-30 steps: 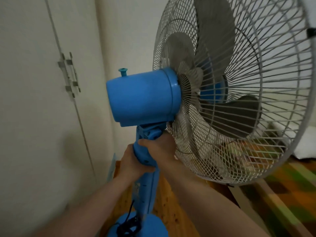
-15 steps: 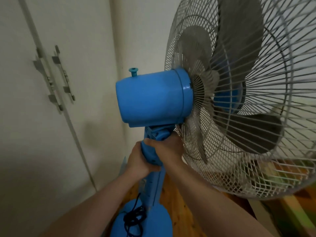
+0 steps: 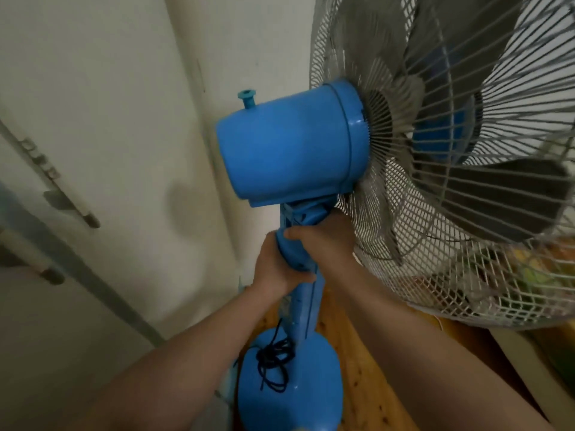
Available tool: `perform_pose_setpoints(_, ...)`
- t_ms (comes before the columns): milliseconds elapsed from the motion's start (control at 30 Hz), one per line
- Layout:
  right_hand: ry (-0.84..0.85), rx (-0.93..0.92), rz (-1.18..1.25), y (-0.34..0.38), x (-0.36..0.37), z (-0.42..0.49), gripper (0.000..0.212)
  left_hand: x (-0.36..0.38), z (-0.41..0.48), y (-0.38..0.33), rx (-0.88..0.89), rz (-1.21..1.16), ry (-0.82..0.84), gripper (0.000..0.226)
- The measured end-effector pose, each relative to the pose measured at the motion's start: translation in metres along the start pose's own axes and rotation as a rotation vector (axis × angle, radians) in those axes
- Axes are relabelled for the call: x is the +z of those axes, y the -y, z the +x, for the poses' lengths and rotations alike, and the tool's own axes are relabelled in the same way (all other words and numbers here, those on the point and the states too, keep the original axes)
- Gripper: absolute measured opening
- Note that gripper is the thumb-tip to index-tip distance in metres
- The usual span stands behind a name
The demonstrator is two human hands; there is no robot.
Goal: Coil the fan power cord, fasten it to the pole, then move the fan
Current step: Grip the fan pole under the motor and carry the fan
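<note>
Fingers of both my hands are wrapped tight around the blue plastic neck of the pedestal fan (image 3: 298, 244), just under the round blue motor housing (image 3: 289, 150). My left hand (image 3: 275, 269) grips from the wall side, a little lower; my right hand (image 3: 323, 241) grips from the grille side, its knuckles close against the white wire guard (image 3: 435, 244).

Below my hands the blue pole (image 3: 303, 309) runs down to the round blue base (image 3: 289, 390), and the black power cord (image 3: 273, 362) sits in a loose bundle on top of that base, hard by the pole. Whether it is truly tied to the pole I cannot tell; some loops look slack.

I judge this the carrying step. To do it well I should keep the pole near upright, since the head is heavy and will want to tip toward the guard. Lifting the base fully clear of the wooden floor (image 3: 361, 384) will stop it dragging. The cream cupboard door (image 3: 93, 150) stands near on my left, so I should swing wide of its handles and watch that no loop slips off and catches underfoot.
</note>
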State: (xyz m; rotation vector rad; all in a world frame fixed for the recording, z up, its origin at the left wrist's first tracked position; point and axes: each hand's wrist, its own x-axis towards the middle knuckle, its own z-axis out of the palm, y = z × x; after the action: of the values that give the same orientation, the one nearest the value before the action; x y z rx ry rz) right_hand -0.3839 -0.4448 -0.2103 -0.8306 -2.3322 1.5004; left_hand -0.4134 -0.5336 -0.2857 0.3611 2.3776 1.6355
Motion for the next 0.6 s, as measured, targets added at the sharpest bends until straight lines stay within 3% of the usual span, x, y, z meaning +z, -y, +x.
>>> perform_pose_setpoints(100,0.008,0.039,0.030,0.001,0.011,0.028,0.051,-0.001,0.032,0.007,-0.022,0.009,0.010,0.069)
perform_pose_setpoints(400,0.125,0.112,0.002,-0.008,0.033,0.102,0.053,0.013,0.103,0.025,-0.036,0.029,0.011,0.074)
perform_pose_setpoints(533,0.050,0.126,0.041,-0.010,0.037,0.113,0.065,0.018,0.123,0.030,-0.021,0.022,0.040,0.074)
perform_pose_setpoints(600,0.039,0.152,0.030,-0.014,0.039,0.121,0.060,0.022,0.132,0.035,-0.006,-0.009,0.048,0.076)
